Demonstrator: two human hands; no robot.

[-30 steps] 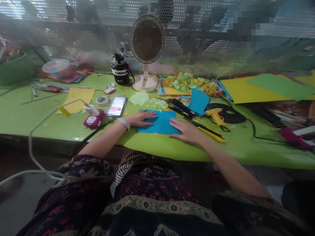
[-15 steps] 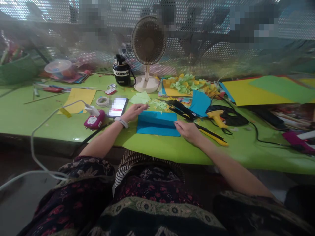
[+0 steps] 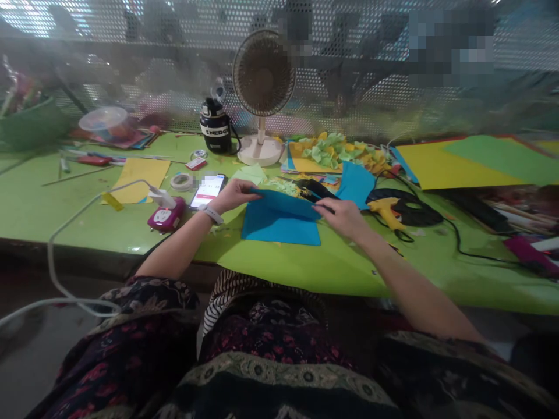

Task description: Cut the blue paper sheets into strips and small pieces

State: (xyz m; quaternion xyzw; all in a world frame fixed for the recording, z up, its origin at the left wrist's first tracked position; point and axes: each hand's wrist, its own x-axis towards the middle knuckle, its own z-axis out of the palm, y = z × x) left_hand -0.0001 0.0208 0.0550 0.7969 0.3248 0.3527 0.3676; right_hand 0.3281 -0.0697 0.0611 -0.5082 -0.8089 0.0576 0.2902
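Note:
A sheet of blue paper [image 3: 282, 227] lies near the table's front edge, its far part lifted along a crease. At the raised flap's left corner, my left hand [image 3: 233, 196] pinches the paper. My right hand [image 3: 343, 216] grips the flap's right corner between thumb and fingers. Small green and yellow paper scraps [image 3: 283, 185] lie just behind the flap. Black-handled scissors or a similar tool [image 3: 317, 189] rest beyond my right hand, partly hidden by it. A lit phone [image 3: 207, 192] is beside my left hand.
Behind are a white fan [image 3: 261, 150] and black bottle [image 3: 217, 131]. To the left are a tape roll [image 3: 180, 181], a purple power adapter [image 3: 166, 215] with cable, and yellow paper [image 3: 142, 177]. A yellow glue gun [image 3: 387, 213] and large coloured sheets [image 3: 458, 166] are at right.
The far part of the blue paper has risen between my hands. My left hand has come slightly nearer and now holds a corner; my right hand has moved slightly up and away.

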